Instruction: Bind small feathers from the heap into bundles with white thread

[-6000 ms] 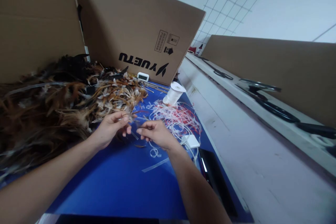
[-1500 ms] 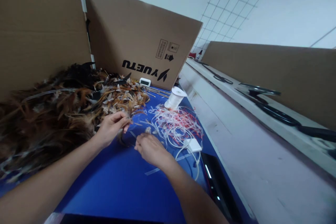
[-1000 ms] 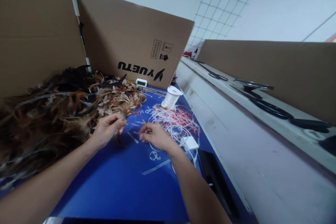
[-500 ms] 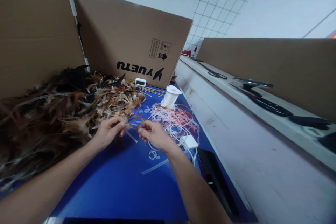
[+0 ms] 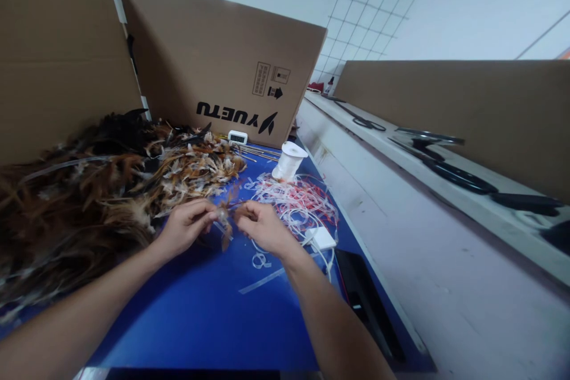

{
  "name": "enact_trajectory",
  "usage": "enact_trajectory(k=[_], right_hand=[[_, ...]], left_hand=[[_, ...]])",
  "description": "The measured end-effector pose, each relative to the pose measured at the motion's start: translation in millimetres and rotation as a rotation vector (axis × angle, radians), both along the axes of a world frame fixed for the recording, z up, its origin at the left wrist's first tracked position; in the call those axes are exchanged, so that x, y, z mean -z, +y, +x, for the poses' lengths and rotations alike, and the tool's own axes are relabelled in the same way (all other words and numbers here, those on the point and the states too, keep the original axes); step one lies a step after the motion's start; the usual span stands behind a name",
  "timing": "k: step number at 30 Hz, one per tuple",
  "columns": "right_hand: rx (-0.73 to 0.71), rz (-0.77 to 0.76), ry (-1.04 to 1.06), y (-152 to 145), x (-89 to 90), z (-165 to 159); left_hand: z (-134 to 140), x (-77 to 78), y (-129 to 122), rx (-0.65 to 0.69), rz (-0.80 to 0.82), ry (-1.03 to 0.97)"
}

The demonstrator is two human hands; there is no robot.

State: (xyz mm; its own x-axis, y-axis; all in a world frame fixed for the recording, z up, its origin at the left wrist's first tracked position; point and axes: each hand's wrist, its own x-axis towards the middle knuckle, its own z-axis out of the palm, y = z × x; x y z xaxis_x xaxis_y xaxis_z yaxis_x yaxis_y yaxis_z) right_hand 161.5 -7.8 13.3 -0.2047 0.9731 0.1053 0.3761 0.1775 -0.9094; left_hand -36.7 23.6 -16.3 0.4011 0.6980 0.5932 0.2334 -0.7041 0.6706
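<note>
Over the blue table [image 5: 200,320], my left hand [image 5: 189,225] pinches a small tuft of brown and whitish feathers [image 5: 225,225], which fans out from its fingertips. My right hand [image 5: 260,224] is close beside the tuft, with thumb and fingers drawn together. Whether it grips a thread or feather tip is too blurred to tell. To the left of both hands spreads a large heap of brown, black and cream feathers [image 5: 187,172]. Just beyond my right hand lies a tangle of white and red ribbon strips [image 5: 307,199].
A white spool [image 5: 291,160] stands behind the ribbons, near a small digital display [image 5: 237,137]. A white adapter [image 5: 321,238] with cable and a long black object [image 5: 369,303] lie at right. Cardboard [image 5: 222,59] walls the back. Scissors [image 5: 369,124] rest on the ledge.
The feather tuft now spreads out and hangs below my left fingertips, where before little of it showed. Both hands have stayed in nearly the same place.
</note>
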Motion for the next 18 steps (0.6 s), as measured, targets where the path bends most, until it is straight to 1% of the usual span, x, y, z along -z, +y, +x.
enact_trajectory(k=[5,10,13,15,18], right_hand=[[-0.025,0.035,-0.048,1.1,3.1,-0.2],[-0.06,0.056,-0.054,-0.4,-1.1,-0.6],[-0.055,0.032,-0.064,-1.1,-2.6,-0.6],[-0.049,0.004,-0.063,-0.6,-0.9,-0.3],[-0.047,0.002,-0.028,1.3,3.6,-0.1]], left_hand=[[0.5,-2.5,-1.7,-0.009,0.059,0.042],[-0.5,-1.1,-0.9,-0.034,0.092,0.072],[-1.4,0.5,-0.7,-0.036,0.116,0.091],[-1.7,1.4,-1.0,-0.036,0.137,0.096],[-1.6,1.7,-1.6,-0.031,0.162,0.111]])
